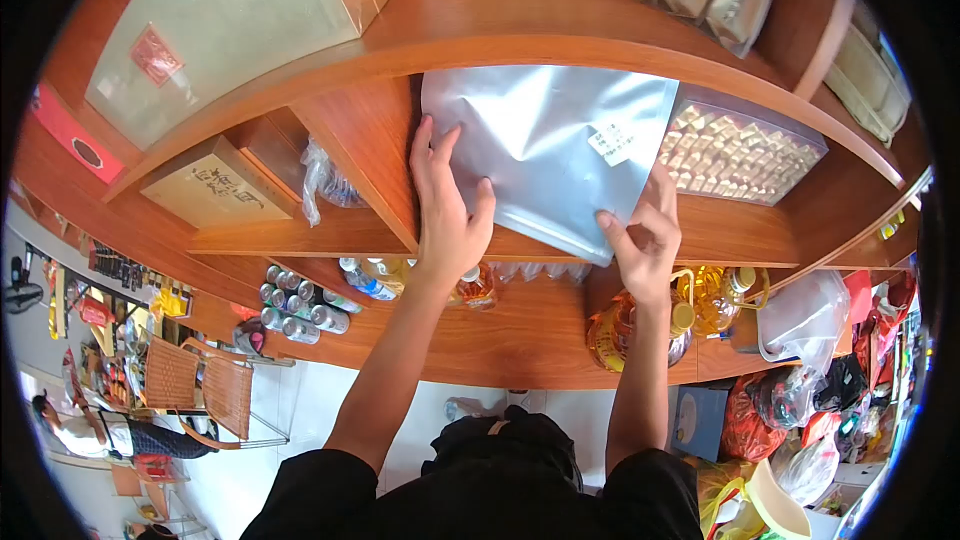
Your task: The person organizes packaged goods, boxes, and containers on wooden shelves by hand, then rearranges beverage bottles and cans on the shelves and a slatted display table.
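Observation:
A large silver foil bag (540, 140) with a small white label sits in a compartment of the wooden shelf (500, 35). At the bag's left edge is my left hand (450, 205), its fingers spread, the fingertips against the side of the bag. My right hand (645, 235) pinches the lower right corner of the bag, thumb in front and fingers behind the edge. Right of the bag, a clear box of small gold-wrapped pieces (740, 152) stands in the same compartment.
Lower down are oil bottles (720, 300), drink cans (300, 302) and a plastic tub (800, 315). A yellowish box (215, 185) occupies the left compartment. Wicker chairs (200, 385) and another person (110, 432) are at the lower left. Bags (750, 420) crowd the lower right.

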The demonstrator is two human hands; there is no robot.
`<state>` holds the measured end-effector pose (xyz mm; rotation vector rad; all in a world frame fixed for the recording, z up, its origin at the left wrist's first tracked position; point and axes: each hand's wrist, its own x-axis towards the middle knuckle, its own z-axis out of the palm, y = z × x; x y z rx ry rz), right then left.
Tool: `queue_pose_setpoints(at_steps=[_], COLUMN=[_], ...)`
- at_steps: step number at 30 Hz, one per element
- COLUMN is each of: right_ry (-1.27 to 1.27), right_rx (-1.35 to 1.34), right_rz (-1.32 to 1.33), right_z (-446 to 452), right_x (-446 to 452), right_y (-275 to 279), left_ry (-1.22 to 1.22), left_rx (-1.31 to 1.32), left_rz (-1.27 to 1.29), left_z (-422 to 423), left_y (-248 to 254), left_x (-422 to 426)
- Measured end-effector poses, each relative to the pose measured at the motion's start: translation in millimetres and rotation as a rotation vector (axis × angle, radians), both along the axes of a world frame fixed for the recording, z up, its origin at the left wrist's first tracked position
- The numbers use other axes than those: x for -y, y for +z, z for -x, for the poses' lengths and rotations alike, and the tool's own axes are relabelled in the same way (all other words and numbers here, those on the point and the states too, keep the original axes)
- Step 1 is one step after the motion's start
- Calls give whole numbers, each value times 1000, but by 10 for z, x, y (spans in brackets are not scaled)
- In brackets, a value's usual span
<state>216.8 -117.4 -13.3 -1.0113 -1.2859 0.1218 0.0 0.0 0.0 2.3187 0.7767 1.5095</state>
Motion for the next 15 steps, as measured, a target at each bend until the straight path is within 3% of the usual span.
queue_pose_setpoints(at_steps=[2, 3, 6, 11, 13, 15], right_ry=[59, 28, -201, -324, -189, -84], right_rx=[16, -55, 256, 395, 430, 371], right_rz=[-105, -178, -130, 65, 102, -74], right_z=[-18, 282, 497, 1287, 1476, 1541], right_x=[-52, -22, 388, 807, 957, 1124], right_y=[-131, -62, 131, 209, 208, 194], left_ry=[-11, -9, 20, -343, -432, -466], left_rx=[55, 2, 89, 407, 452, 465], left_rz=[-6, -68, 41, 631, 808, 897], left_z=[-72, 95, -14, 11, 108, 184], left_y=[-109, 151, 13, -6, 3, 10], left_x=[-102, -136, 25, 167, 195, 188])
